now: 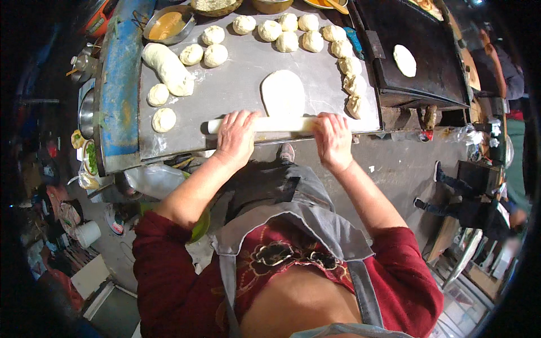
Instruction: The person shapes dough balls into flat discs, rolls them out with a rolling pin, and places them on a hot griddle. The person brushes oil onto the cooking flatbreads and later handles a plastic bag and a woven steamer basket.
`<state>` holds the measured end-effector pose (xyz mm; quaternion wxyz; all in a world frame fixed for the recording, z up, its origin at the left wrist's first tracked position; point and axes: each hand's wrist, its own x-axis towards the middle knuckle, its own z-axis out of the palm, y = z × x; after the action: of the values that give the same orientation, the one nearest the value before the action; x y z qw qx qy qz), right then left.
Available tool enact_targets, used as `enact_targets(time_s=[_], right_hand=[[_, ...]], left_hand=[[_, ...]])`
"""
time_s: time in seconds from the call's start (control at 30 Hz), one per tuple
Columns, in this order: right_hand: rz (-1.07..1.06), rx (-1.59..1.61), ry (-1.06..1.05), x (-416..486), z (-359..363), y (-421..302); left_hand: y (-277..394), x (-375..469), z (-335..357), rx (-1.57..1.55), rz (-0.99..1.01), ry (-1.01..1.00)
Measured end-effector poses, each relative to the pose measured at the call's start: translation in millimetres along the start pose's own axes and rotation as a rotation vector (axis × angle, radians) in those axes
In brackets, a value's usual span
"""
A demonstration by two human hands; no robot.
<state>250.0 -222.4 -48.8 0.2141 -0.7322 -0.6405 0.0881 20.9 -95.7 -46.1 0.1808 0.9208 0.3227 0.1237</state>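
Note:
A pale rolling pin [287, 124] lies crosswise near the front edge of the grey work surface [241, 84]. My left hand [237, 134] is closed over its left part, and my right hand [332, 137] grips its right end. Against the pin's far side lies a flattened oval of dough [283, 93], its near edge hidden by the pin. Several dough balls [269, 31] sit along the back of the surface, and more pinched dough pieces [354, 84] line its right side. At the left rests a thick log of dough [169, 69], with two dough balls [164, 120] below it.
A metal bowl of orange-brown liquid [169, 25] stands at the back left. Right of the work surface, a dark griddle [435, 55] holds a flat dough round [404, 60]. A dish of chopped greens [90, 157] is at the left. Other people [494, 67] are at the far right.

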Motion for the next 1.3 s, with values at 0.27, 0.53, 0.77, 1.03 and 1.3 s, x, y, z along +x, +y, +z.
enact_targets(time_s=[0.27, 0.53, 0.77, 1.03, 1.3], right_hand=[[-0.115, 0.076, 0.119, 128, 19, -15], [0.313, 0.630, -0.084, 97, -24, -24], [0.082, -0.281, -0.211, 68, -5, 6], [-0.070, -0.408, -0.001, 156, 21, 46], [-0.080, -0.051, 0.075, 8, 14, 17]], left_hand=[[14, -32, -5, -0.107, 0.037, 0.046], [30, -27, -30, -0.212, 0.025, -0.003], [-26, 54, -2, 0.154, -0.002, -0.115], [-66, 140, 16, 0.250, -0.026, 0.202], [-5, 3, 12, -0.023, 0.008, 0.002]])
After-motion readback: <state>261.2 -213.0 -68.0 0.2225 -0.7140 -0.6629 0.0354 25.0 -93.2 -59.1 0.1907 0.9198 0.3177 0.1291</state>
